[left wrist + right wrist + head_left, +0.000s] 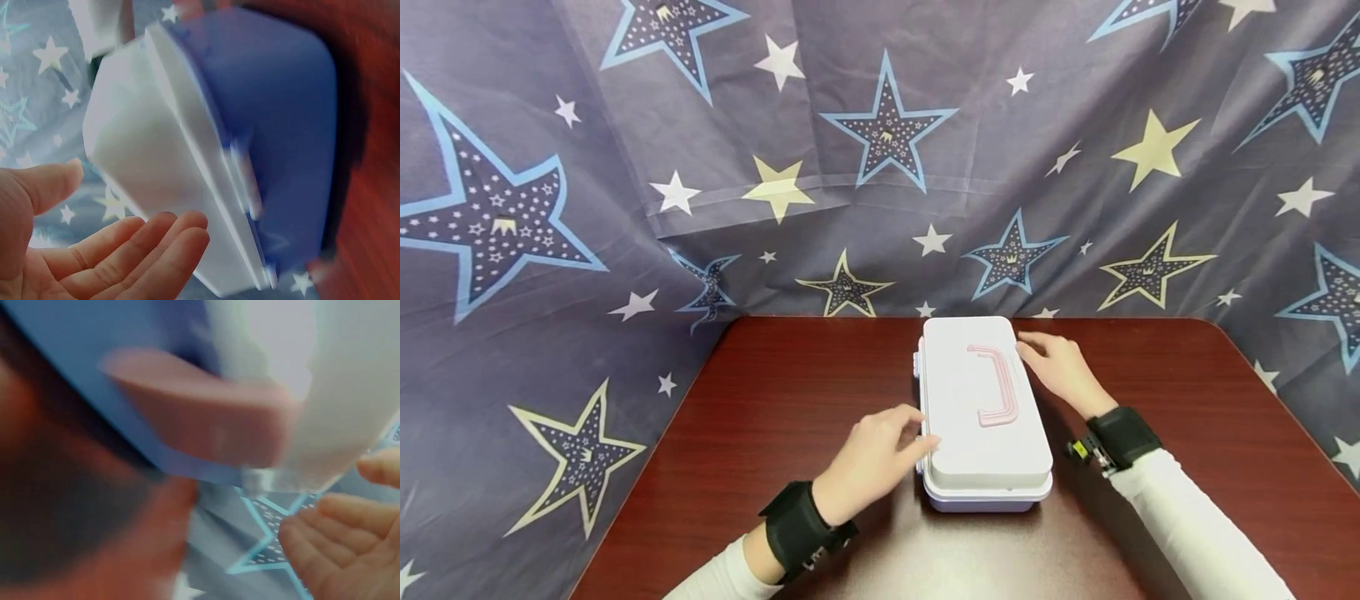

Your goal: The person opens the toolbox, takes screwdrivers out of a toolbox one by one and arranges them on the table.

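Observation:
A closed storage box stands on the table, with a white lid (958, 392) and a blue-purple base (284, 119). A pink carrying handle (1006, 387) lies flat on the lid. My left hand (872, 458) is beside the box's near left part, its fingers loosely bent and thumb apart; whether the tips touch the lid I cannot tell. At the far right edge my right hand (1063, 373) has its fingers extended, close to the lid. In the blurred right wrist view a wide pink latch (206, 419) spans lid and base. Neither hand grips anything.
The dark red wooden table (805, 367) extends on both sides of the box. Behind it and to the sides hangs a grey curtain (850, 225) printed with stars. Black straps hold a camera at each wrist.

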Tool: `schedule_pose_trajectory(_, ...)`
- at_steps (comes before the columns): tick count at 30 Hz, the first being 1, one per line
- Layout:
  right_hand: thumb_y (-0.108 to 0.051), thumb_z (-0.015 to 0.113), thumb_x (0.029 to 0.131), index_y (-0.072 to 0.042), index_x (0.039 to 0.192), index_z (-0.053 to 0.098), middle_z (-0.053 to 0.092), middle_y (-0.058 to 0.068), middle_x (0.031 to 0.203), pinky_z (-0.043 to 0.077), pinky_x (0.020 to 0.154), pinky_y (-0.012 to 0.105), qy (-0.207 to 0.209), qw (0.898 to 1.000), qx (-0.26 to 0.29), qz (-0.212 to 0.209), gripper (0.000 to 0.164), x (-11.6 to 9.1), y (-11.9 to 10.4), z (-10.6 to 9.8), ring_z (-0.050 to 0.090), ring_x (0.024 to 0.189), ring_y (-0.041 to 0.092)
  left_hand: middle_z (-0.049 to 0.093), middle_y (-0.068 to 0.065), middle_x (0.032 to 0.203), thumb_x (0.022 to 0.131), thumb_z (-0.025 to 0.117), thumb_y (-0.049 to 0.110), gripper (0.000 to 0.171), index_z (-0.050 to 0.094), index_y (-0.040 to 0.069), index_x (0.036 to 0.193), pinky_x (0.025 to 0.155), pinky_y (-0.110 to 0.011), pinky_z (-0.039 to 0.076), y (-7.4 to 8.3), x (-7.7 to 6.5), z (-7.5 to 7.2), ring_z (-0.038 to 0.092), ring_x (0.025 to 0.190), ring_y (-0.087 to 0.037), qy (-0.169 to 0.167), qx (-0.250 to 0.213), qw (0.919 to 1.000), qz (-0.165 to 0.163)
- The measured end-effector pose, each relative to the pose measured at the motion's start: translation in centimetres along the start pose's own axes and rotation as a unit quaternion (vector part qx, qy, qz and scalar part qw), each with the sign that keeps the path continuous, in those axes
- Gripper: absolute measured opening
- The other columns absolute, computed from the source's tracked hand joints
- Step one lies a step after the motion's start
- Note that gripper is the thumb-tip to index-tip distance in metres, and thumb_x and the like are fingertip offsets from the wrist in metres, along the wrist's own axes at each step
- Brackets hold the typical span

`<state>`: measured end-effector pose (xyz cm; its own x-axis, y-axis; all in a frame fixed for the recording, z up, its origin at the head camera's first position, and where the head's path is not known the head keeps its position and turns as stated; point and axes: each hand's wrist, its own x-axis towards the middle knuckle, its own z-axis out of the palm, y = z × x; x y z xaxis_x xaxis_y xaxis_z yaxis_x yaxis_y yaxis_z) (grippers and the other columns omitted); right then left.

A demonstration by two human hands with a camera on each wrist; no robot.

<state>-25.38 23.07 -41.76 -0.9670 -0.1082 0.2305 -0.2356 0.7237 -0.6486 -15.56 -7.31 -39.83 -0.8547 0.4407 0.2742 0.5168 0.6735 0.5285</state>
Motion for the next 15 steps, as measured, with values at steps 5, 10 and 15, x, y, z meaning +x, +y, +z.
schedule_pose_trajectory(5, -0.035, 0.043, 0.101, 0.009, 0.132, 0.048, 0.053, 0.026, 0.131, 0.043, 0.099, 0.048, -0.056, 0.986, 0.131, 0.087, 0.054, -3.7, 1.2, 0.7, 0.053, 0.119, 0.035, 0.068, -0.008, 0.11, 0.091, 0.06, 0.044, 0.047, 0.06, 0.007, 0.121, 0.079, -0.033, 0.054, -2.3, 2.6, -0.7, 0.067, 0.091, -0.015, -0.015, -0.038, 0.9987, -0.032)
schedule_pose_trajectory(10, -0.036, 0.041, 0.102, 0.013, 0.135, 0.041, 0.051, 0.024, 0.133, 0.049, 0.093, 0.032, -0.134, 0.911, 0.348, 0.177, 0.058, -6.3, 1.6, 2.0, 0.058, 0.113, 0.017, 0.058, -0.014, 0.13, 0.093, 0.054, 0.048, 0.063, 0.05, 0.002, 0.135, 0.088, -0.036, 0.052, -4.0, 5.0, 0.1, 0.063, 0.108, -0.021, -0.069, -0.094, 0.9914, -0.06)
schedule_pose_trajectory(15, -0.035, 0.043, 0.101, 0.013, 0.131, 0.045, 0.063, 0.01, 0.114, 0.052, 0.083, 0.025, -0.125, 0.897, 0.376, 0.197, 0.057, -7.2, 1.3, 2.6, 0.061, 0.096, 0.006, 0.058, -0.016, 0.128, 0.093, 0.052, 0.05, 0.067, 0.046, 0.0, 0.138, 0.091, -0.036, 0.051, -4.3, 5.6, 1.3, 0.062, 0.11, -0.02, -0.094, -0.101, 0.9879, -0.07)
